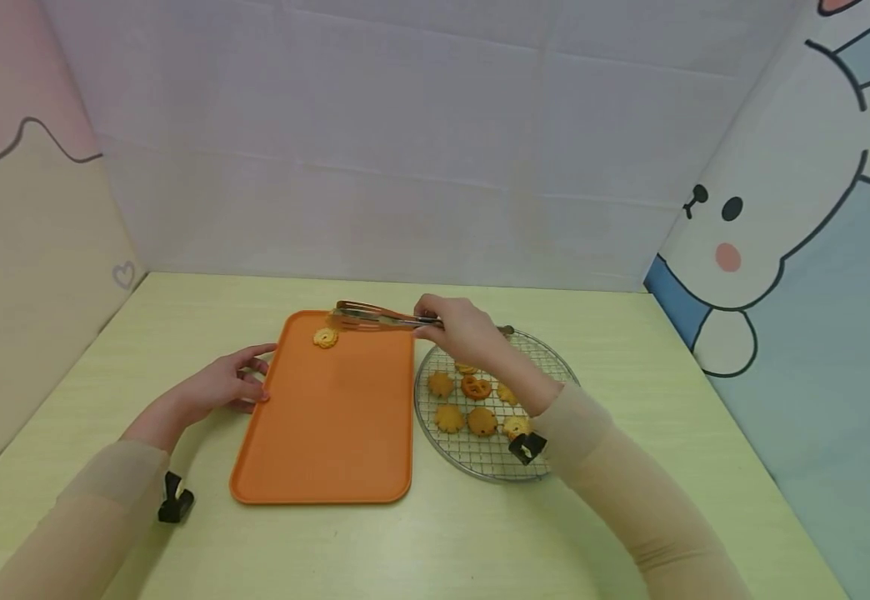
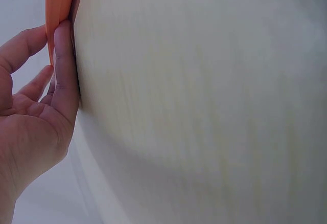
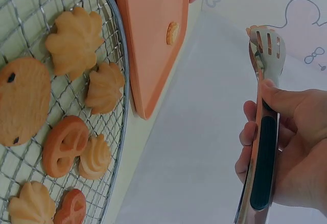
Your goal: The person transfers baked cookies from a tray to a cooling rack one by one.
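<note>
My right hand grips metal tongs by their dark-padded handles. The tongs reach left over the far end of an orange tray. In the right wrist view, a sliver of something golden brown shows at the slotted tips, mostly hidden behind them; it looks like a cookie. One round cookie lies on the tray near its far left corner. At the tray's left edge, my left hand holds the rim between thumb and fingers, as the left wrist view shows fingers against the tray's side.
Right of the tray stands a round wire rack with several cookies and pretzel-shaped biscuits, partly covered by my right forearm. Both lie on a pale wooden table. A white sheet closes off the back, and printed walls flank the sides.
</note>
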A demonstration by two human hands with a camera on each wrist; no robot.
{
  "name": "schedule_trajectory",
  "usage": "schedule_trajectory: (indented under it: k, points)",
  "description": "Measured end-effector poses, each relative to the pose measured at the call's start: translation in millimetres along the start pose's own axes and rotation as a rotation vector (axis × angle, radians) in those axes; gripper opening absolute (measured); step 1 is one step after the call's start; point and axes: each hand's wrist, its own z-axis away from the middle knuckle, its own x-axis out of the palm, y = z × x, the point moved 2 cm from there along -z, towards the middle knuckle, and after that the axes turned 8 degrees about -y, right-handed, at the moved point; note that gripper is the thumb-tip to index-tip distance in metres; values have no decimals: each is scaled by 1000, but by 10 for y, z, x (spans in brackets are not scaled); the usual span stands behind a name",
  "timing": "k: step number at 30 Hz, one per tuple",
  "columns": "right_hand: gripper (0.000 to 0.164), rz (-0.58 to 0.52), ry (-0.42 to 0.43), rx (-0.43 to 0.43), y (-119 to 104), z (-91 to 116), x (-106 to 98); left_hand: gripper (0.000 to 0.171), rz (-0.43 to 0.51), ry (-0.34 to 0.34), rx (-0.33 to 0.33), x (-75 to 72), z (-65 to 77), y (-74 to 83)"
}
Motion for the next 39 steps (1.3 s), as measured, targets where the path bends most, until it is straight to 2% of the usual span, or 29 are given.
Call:
schedule_trajectory:
  k: [22,39]
  points:
    - [19,9,101,-31,62,553,-388,84,-27,17,-19,41,38,26]
    - [17,50,203,-9,282,1048,-580,83,-14,17,-13,112,104,77]
